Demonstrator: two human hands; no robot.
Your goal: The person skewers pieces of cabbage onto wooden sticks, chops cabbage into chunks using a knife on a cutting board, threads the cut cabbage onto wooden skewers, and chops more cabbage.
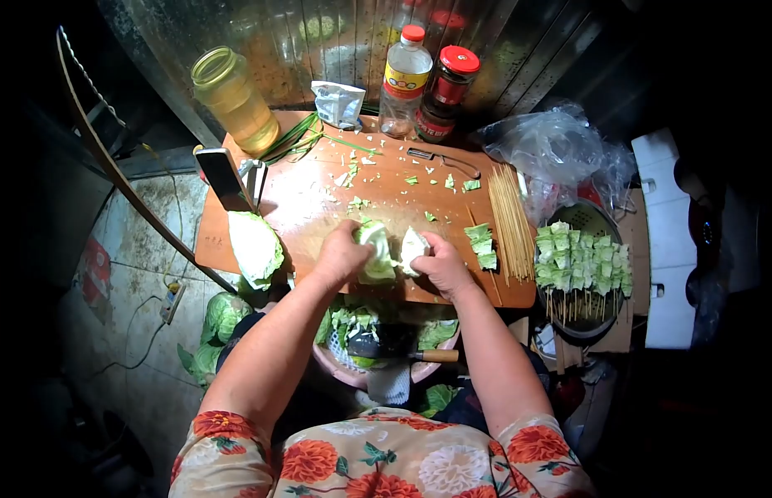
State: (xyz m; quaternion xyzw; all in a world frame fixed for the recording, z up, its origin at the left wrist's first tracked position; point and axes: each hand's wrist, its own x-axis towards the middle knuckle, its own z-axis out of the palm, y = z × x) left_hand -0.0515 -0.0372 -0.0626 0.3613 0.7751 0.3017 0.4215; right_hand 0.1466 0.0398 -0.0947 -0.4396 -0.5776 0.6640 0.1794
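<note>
Over the near part of the wooden table (319, 183), my left hand (343, 251) is closed on a pale green cabbage leaf (377, 253). Pinched in my right hand (444, 267) is a smaller, whiter cabbage piece (413, 247), a little apart from the leaf. To the right lies a skewer threaded with cabbage squares (482, 246), beside a bundle of bare bamboo skewers (510, 224). A cut cabbage half (255, 247) rests at the table's left edge. Below my hands, a cleaver (394, 344) with a wooden handle lies across a pink basin (332, 361) holding cabbage scraps.
Loaded cabbage skewers (581, 261) lie on a dark strainer (597, 220) at right. Along the back stand a jar of yellow liquid (241, 108), a clear bottle (402, 91) and red-lidded jars (452, 83). A propped phone (224, 178) and a peeler (444, 160) are on the table.
</note>
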